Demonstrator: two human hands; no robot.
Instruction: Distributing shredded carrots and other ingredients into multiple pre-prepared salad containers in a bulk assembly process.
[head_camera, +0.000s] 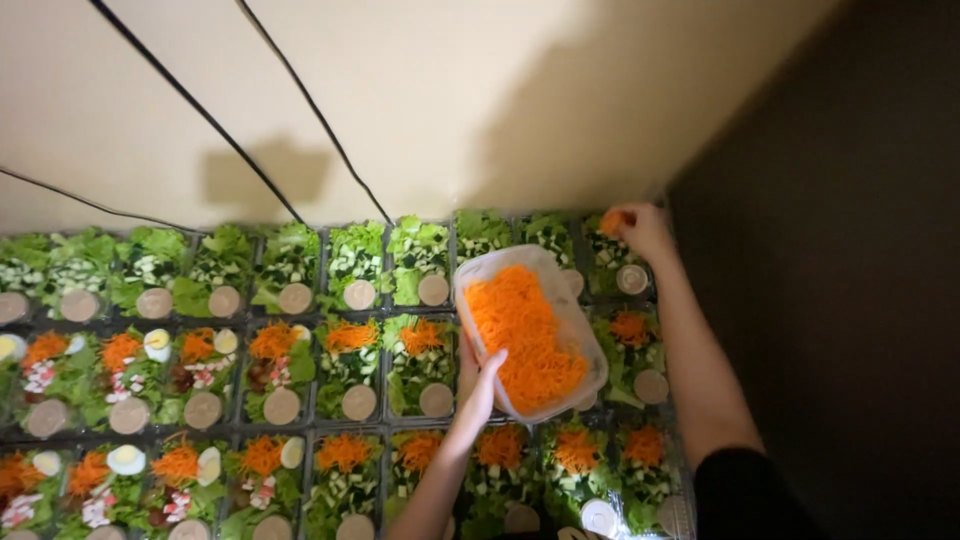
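Setting: dim room, pale wall behind a tabletop (700, 215) packed edge to edge with rows of clear salad trays.
Right grip: the right hand (640, 230) is pinched shut on a small tuft of shredded carrot (612, 221), held over the salad tray in the far right corner (606, 262).
Left grip: the left hand (478, 385) clasps the near rim of a clear tub of shredded carrot (527, 335), thumb over the edge, the tub held tilted above the middle rows.
Doing it well: judging by the trays already topped, each pinch should land as one loose heap on the greens, clear of the round sauce cup (631, 279); keeping the tub close to the tray being filled would limit strands falling between trays.
Nearby trays: the middle and near rows carry orange heaps; most of the far row shows only lettuce, cucumber and a cup.
Left side: trays with egg halves (127, 459) and pink-white pieces.
Wall: two black cables (250, 160) run down it diagonally; shadow darkens the right.
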